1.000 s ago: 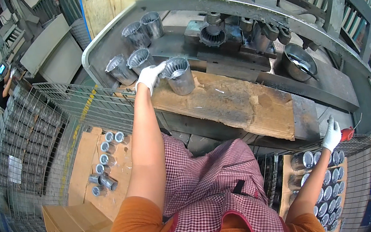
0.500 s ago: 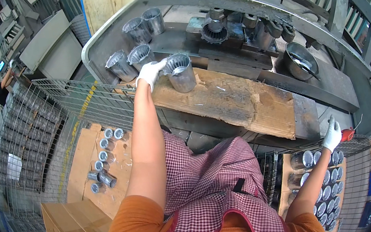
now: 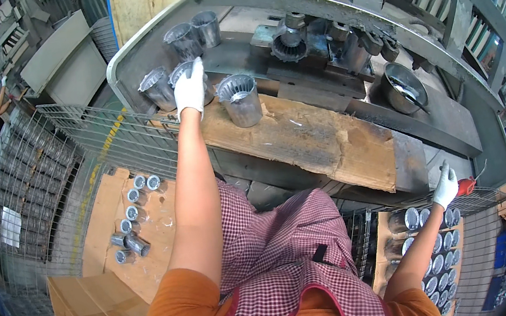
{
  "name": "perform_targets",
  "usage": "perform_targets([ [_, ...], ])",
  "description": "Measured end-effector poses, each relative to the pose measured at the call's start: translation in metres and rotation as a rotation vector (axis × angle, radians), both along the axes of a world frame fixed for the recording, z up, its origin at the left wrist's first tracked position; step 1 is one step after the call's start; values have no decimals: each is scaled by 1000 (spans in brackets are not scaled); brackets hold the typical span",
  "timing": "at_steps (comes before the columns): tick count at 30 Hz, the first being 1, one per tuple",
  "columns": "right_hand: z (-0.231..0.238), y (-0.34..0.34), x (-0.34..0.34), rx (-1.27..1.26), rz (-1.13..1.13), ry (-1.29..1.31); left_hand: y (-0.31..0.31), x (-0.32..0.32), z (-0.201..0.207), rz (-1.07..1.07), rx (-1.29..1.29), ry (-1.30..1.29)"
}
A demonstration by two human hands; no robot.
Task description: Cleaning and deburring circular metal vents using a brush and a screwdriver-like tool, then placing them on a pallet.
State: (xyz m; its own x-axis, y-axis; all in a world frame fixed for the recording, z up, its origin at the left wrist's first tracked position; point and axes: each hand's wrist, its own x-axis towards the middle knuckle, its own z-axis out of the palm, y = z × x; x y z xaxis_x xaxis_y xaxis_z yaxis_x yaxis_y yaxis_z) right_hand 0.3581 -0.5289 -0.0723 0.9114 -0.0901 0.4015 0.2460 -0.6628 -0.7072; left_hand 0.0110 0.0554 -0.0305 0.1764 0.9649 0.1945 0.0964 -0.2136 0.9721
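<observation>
- Apparently reaching for a part: left hand [image 3: 190, 92] overlaps a ribbed metal cup [image 3: 209, 88] near the cardboard [image 3: 327, 134]'s left end; grip can't be told.
- Lifting would need fingers around its rim.
- Right hand [image 3: 445, 186]: fingers extended, seemingly empty.

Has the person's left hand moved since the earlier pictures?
Yes. Against the cardboard sheet, the left hand has moved left and farther from the body, away from the upright metal cup on its right.

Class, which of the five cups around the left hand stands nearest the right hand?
The rightmost cup, clear of the left hand; the other four stand farther left.
</observation>
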Motion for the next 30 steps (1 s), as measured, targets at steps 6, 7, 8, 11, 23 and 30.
perform_targets([
  [6, 3, -1, -3, -60, 37, -183, 1, 12, 3, 148, 233, 331],
  [7, 3, -1, -2, -123, 25, -165, -17, 15, 17, 108, 274, 245],
  [8, 3, 7, -2, -160, -8, -160, -26, 19, 22, 146, 326, 253],
  [11, -1, 13, -1, -56, -1, -158, -48, 42, 27, 236, 539, 305],
  [23, 12, 15, -16, -53, -37, -173, -84, 68, 24, -285, 579, 1055],
  [30, 89, 127, -64, -302, 466, -588, -87, 69, 25, -300, 542, 1102],
])
